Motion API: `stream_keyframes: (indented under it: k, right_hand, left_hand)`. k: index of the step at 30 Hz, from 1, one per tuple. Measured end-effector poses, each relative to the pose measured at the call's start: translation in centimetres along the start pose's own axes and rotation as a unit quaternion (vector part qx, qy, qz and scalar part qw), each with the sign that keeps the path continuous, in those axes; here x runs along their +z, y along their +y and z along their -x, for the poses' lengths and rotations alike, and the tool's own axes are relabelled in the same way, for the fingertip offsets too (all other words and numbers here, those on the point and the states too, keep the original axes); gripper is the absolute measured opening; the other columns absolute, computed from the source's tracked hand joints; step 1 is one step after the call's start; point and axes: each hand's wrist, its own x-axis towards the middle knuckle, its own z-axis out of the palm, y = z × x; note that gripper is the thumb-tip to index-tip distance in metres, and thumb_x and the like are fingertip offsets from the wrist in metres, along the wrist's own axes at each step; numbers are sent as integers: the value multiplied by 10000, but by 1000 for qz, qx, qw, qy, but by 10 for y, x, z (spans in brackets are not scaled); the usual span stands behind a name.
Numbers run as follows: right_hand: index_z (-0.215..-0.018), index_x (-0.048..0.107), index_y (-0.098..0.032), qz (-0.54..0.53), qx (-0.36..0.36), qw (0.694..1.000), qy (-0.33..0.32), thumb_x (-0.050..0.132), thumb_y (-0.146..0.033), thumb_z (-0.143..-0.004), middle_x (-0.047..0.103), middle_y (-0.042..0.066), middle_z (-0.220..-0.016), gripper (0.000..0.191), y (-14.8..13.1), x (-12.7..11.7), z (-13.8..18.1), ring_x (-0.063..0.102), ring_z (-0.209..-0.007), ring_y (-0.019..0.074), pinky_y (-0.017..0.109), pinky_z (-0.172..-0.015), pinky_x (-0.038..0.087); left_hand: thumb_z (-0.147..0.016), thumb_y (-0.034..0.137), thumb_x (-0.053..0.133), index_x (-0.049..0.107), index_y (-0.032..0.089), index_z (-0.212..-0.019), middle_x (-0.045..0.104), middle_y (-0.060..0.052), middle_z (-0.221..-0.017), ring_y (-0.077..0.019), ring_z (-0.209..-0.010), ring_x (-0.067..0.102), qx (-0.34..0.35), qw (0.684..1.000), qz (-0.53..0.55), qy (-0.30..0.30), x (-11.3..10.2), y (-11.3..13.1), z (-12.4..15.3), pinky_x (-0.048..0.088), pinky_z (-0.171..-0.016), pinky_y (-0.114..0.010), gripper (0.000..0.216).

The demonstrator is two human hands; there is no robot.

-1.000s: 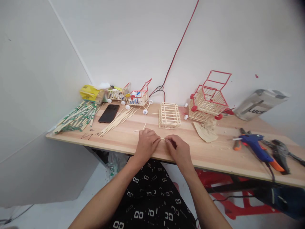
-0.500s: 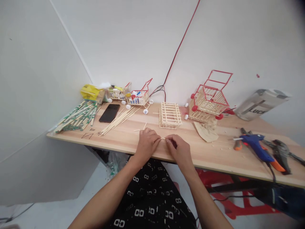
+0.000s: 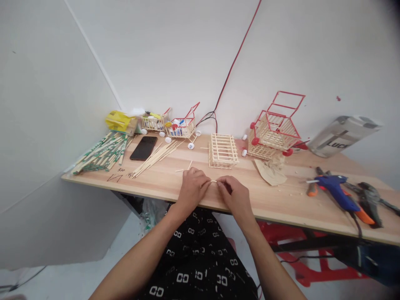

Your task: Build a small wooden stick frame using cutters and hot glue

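My left hand (image 3: 191, 189) and my right hand (image 3: 235, 194) rest together on the front edge of the wooden table (image 3: 281, 200). Between their fingertips they pinch a short thin wooden stick (image 3: 213, 181), each hand closed on one end of it. Just beyond the hands stands a bare wooden stick cage (image 3: 222, 151). Two loose short sticks (image 3: 185, 168) lie on the table right behind my left hand.
Loose bamboo sticks (image 3: 155, 157), a black phone (image 3: 143, 148) and wrapped chopstick packets (image 3: 103, 152) lie at the left. Small stick carts (image 3: 183, 126) stand at the back, a larger red cart (image 3: 275, 127) at the right. A blue glue gun (image 3: 336, 190) and pliers (image 3: 370, 198) lie far right.
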Motion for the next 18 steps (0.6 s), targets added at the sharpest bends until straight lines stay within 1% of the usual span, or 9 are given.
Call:
stream_keyframes:
  k: [18]
  right_hand:
    - [-831, 622, -187, 2, -2, 1000, -7, 501, -258, -877, 640, 29, -802, 148, 1, 0, 1, 572, -746, 167, 270, -701, 419]
  left_hand:
    - [-901, 261, 557, 683, 194, -805, 672, -19, -825, -203, -893, 498, 2, 1000, 0, 5, 0, -1, 0, 305, -784, -377, 173]
